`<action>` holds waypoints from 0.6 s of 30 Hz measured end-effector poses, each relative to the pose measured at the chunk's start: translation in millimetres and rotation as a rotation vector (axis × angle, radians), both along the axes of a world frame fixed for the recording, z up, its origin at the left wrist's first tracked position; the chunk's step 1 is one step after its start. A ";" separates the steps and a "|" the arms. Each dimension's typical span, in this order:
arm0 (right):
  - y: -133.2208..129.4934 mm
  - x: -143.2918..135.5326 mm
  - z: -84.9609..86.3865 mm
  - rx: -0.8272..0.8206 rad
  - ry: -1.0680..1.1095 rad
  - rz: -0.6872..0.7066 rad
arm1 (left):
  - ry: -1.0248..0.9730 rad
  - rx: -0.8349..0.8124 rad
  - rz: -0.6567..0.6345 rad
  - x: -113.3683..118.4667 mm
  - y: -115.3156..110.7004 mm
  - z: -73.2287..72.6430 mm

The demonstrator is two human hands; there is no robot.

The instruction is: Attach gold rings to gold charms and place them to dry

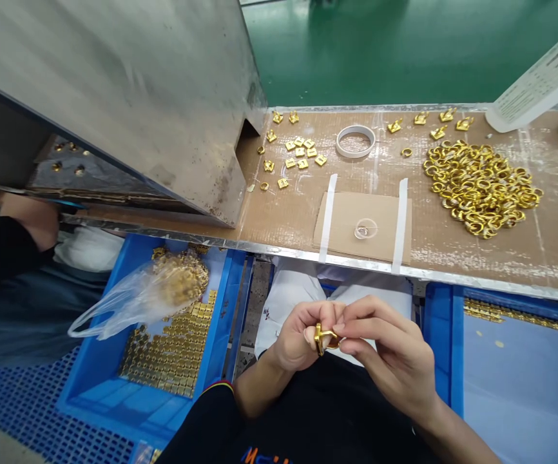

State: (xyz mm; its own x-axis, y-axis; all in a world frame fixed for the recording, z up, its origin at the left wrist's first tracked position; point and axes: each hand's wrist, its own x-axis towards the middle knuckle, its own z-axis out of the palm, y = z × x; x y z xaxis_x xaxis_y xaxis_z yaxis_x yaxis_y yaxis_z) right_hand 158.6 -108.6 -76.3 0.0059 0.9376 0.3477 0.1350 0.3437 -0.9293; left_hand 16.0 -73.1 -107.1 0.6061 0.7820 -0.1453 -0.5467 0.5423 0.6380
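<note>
Before the cardboard-covered workbench (272,222), at waist level, the left hand (292,338) curls inward, thumb and fingers gripping a gold-coloured, square-faced ring (319,339). The right hand (395,351) angles in from the opposite side, knuckles up, fingertips pinching the ring's band.

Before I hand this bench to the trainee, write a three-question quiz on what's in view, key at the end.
1. True or false: the right hand touches the gold piece, while the left hand is well away from it.
2. In the picture, where does the white tape roll lie? a) on top of the pile of gold rings; b) left of the pile; c) right of the pile.
3. Fill in the colour: the clear plastic bag lies partly over a ____ bin.

Key: 1 false, both hands are on it; 2 b; 3 blue.
</note>
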 end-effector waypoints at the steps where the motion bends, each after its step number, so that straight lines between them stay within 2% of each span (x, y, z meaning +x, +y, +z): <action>1: -0.3 -0.9 -1.1 0.007 -0.006 -0.012 | 0.001 0.010 0.011 0.4 1.5 0.4; 4: -1.4 -4.6 -3.6 0.035 -0.024 -0.064 | -0.013 0.012 0.022 1.5 5.2 1.7; 10: -0.7 -11.5 -5.2 0.046 -0.046 -0.161 | -0.053 -0.094 0.016 6.1 4.6 2.8; 18: 2.0 -16.4 -10.0 0.052 -0.055 -0.167 | -0.068 -0.152 0.046 7.3 2.6 0.2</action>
State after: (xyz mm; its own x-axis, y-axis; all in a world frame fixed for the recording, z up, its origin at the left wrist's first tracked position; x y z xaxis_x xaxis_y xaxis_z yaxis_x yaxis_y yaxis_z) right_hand 142.1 -106.7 -86.3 0.1397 0.9060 0.3996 0.2442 0.3596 -0.9006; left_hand 23.3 -70.5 -107.0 0.5824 0.7816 -0.2237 -0.6127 0.6028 0.5112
